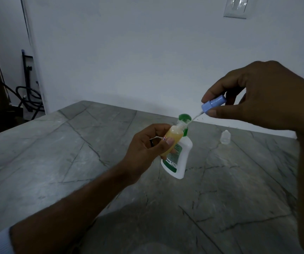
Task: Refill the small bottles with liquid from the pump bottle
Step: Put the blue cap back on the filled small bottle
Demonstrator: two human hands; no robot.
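**Two hands over a grey stone table, a yellow bottle uncapped**

The table (59,162) fills the lower half of the frame: dull grey stone, smooth, crossed by dark vein-like cracks. Behind it a plain white wall (129,52) rises to a pale switch plate (236,8) at the upper right. At the far left, in a dim gap beside the wall, dark cables (28,96) and a black frame stand on the floor.

Near the middle of the frame the left hand (147,145) has its grip curled round a small bottle (171,140), soft clear plastic filled with yellow liquid, tilted with its open neck up and to the right. Just behind it, partly hidden, stands a white bottle (178,162) with a green label and a round green cap (184,117); whether the left hand also touches it I cannot tell.

At the right of the frame the right hand (254,96) pinches a pale blue cap (213,104) between thumb and fingers. A thin white tube (196,117) runs from it down towards the yellow bottle's neck, its tip at or just inside the opening.

Further right, well apart from both hands, a small clear bottle (225,137) stands upright on the table, its contents too faint to judge.
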